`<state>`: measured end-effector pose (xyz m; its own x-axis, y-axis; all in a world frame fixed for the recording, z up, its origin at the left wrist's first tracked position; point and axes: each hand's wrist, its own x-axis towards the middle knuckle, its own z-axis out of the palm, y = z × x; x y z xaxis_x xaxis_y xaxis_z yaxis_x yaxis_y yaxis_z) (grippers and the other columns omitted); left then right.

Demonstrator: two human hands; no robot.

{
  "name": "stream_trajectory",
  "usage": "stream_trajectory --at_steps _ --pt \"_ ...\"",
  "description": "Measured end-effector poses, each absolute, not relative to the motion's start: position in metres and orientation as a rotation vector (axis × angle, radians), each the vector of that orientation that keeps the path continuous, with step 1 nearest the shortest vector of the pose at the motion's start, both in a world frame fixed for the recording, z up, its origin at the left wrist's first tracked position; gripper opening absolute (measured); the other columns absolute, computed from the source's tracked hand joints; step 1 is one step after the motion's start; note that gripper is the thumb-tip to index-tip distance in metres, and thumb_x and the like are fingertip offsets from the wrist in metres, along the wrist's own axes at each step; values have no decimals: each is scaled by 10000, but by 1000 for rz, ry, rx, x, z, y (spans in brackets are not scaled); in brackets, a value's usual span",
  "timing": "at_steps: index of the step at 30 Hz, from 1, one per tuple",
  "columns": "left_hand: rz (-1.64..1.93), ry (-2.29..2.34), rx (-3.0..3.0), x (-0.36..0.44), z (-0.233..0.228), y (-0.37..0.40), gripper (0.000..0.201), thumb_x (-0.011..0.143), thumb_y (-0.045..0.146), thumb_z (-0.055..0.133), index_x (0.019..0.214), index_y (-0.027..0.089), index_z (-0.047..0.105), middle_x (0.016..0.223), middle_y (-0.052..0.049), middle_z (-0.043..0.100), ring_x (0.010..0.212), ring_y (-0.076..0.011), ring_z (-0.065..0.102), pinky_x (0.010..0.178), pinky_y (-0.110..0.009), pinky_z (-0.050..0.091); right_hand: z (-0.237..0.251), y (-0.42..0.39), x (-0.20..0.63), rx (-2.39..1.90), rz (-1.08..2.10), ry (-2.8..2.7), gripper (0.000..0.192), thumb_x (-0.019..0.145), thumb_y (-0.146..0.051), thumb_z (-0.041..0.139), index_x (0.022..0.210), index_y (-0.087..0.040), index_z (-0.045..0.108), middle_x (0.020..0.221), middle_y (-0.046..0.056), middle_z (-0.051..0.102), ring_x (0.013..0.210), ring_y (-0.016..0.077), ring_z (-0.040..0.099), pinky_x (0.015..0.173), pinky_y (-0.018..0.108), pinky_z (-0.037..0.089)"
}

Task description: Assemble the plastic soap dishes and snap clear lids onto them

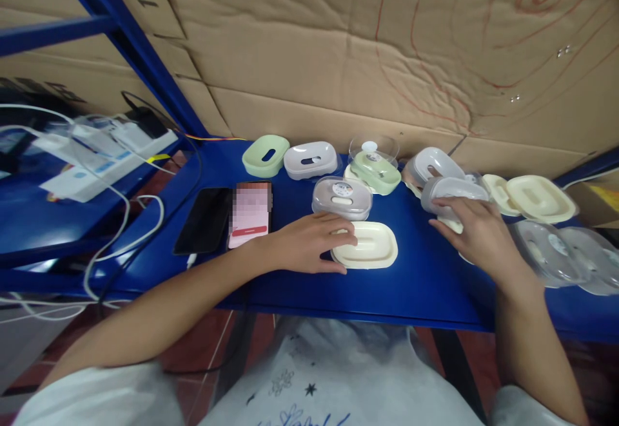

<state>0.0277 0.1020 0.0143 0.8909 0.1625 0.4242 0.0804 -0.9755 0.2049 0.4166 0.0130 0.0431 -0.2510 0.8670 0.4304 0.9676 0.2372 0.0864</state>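
Observation:
My left hand is at the left end of a cream oval soap dish base, fingertips on its rim and thumb at the near edge. Just behind it lies a grey soap dish with a clear lid. Further right, my right hand is closed on a grey soap dish shell, which is tilted over other pieces. Part of that shell and what lies under it are hidden by the hand. Another grey shell stands right behind.
Green and grey shells stand along the cardboard wall, with a green dish beside them. Cream bases and lidded grey dishes lie at the right. Two phones and white cables are at the left.

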Motion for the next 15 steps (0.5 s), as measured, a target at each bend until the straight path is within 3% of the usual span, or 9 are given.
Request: stream_trajectory --at_steps 4,7,11,15 --pt "634 199 2899 27 11 105 421 938 486 832 1195 175 710 1157 -110 767 1101 -284 732 1020 -440 590 32 16 418 -1920 -637 -2201 393 1064 -449 490 1301 -186 661 1189 183 756 1053 407 726 896 583 538" --pt "621 210 2903 27 9 105 411 947 488 821 1200 183 712 1175 -112 766 1118 -281 732 1030 -431 586 34 18 413 -1902 -650 -2147 337 1089 -359 478 1274 -188 702 1132 189 771 1028 406 735 918 587 517" --pt "653 233 2903 28 12 102 511 956 501 806 1331 183 667 1302 -146 731 1206 -306 712 1073 -456 577 45 11 387 -1520 -651 -2061 343 1073 -297 602 1407 -260 669 1226 129 783 1100 351 736 968 525 512" --pt "620 320 2858 27 16 101 637 927 484 844 1441 225 570 1460 -164 636 1339 -333 653 1130 -472 556 47 -3 354 -1114 -317 -2256 525 1023 -174 679 1523 -304 589 1248 79 770 1064 275 728 943 460 539"
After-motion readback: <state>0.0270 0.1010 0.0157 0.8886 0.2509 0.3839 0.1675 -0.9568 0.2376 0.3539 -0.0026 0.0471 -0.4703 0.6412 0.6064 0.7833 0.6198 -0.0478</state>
